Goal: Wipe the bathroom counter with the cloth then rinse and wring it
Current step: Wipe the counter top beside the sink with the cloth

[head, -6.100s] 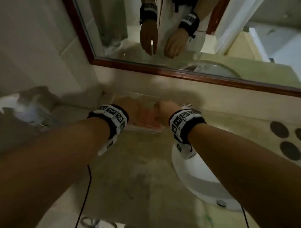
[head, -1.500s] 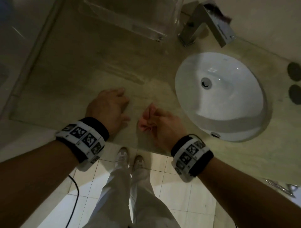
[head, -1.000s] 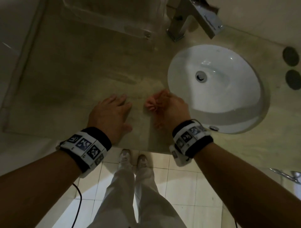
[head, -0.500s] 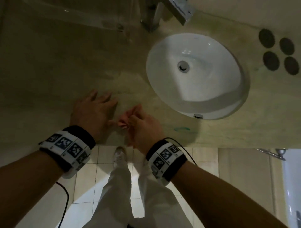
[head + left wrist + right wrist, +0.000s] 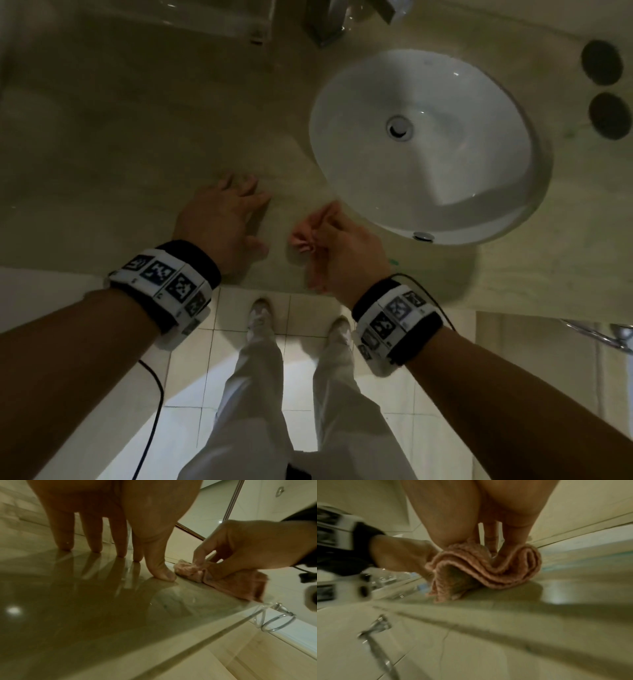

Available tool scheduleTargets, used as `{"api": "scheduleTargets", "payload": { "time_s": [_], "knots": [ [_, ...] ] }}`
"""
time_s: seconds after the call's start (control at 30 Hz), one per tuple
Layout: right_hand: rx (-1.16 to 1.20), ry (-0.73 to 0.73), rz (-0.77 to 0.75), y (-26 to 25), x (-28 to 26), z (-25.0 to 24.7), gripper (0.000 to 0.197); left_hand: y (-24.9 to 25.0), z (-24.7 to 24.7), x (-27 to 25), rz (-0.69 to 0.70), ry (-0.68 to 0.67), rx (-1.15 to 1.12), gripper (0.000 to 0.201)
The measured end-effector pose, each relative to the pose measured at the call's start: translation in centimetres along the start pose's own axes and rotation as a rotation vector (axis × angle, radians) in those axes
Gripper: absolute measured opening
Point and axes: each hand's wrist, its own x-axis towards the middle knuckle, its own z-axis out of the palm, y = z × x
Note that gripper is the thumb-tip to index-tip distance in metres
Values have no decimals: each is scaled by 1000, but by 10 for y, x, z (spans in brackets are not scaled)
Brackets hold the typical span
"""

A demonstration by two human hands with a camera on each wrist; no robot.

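The small pink terry cloth (image 5: 481, 569), bunched into soft folds, lies pressed on the glossy beige stone counter (image 5: 144, 144) near its front edge, between the two hands and just left of the round white basin (image 5: 424, 144) sunk into the top. The right hand (image 5: 339, 246) holds it, fingers (image 5: 199, 555) and thumb curled down and pinching the folds against the stone. The left hand (image 5: 219, 219) rests just beside the cloth without holding it, its fingers (image 5: 96, 536) straight and slightly apart, tips and thumb planted on the counter.

By my reading the wiping step is in hand, not finished: the cloth is on the counter, not in the basin. How much of the top is already wiped cannot be told from its sheen. A small green mark (image 5: 394, 263) shows on the stone near the front edge, just right of the right hand. The basin looks dry apart from highlights, and the metal tap (image 5: 329, 31) at the back shows no running water, so rinsing and wringing appear to lie ahead.
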Motion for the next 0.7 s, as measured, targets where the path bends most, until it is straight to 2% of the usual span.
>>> {"api": "scheduleTargets", "payload": {
  "time_s": [0.07,0.13,0.3,0.43,0.5,0.57,0.7],
  "knots": [
    [-99,-101,-76,0,-17,8,29,3,1,0,-8,16,9,82],
    [-97,-58,-74,6,-29,15,19,6,4,1,-7,16,17,82],
    [-48,10,-44,15,-34,8,15,33,12,3,6,-4,-7,76],
    [57,144,84,42,-29,-23,13,51,14,4,-13,-5,-5,75],
    [-20,218,121,59,-29,-36,7,55,13,4,-28,-28,-8,77],
    [-84,229,142,71,-32,-40,6,60,12,7,-23,-45,4,81],
    [-71,250,65,69,-46,-33,5,78,13,14,-30,-40,-8,88]
  ]
}}
